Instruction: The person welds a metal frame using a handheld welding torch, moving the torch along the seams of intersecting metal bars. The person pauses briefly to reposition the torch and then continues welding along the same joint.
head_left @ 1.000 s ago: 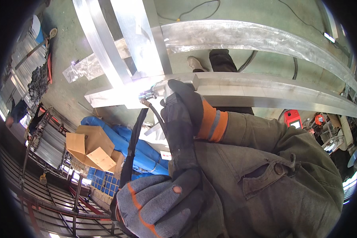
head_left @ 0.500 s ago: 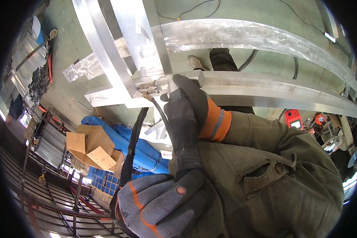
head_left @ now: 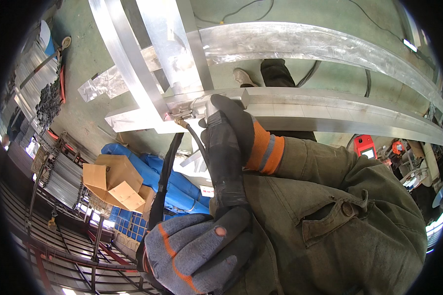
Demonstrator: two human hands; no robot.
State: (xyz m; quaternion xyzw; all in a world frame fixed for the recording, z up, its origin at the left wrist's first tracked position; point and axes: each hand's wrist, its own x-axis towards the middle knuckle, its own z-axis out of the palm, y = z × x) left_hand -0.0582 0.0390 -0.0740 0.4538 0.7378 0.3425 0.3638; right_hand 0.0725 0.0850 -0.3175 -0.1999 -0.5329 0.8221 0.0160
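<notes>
My right hand (head_left: 230, 123), in a black-palmed glove with an orange cuff, is closed round the front of a welding gun (head_left: 192, 108). The gun has a metal head, and a brass fitting with a dark hose runs beside it. Its tip lies at the corner where an upright aluminium bar (head_left: 133, 64) meets a long aluminium beam (head_left: 325, 113); a small pinkish glow shows there. Lower down, my left hand (head_left: 197, 250), in a grey glove with an orange stripe and a worn hole, wraps the gun's black rear end. Part of the grip is hidden by the fingers.
A second aluminium beam (head_left: 300, 42) runs along the far side, a person's shoe (head_left: 243, 77) behind it. To the left are an open cardboard box (head_left: 114, 179) and blue sheeting (head_left: 174, 189). A red device (head_left: 364, 146) with a screen stands at right. Cables cross the floor.
My right hand and the gun's head have shifted slightly left along the joint. A pinkish glow now shows at the tip. My left hand stays nearly in place.
</notes>
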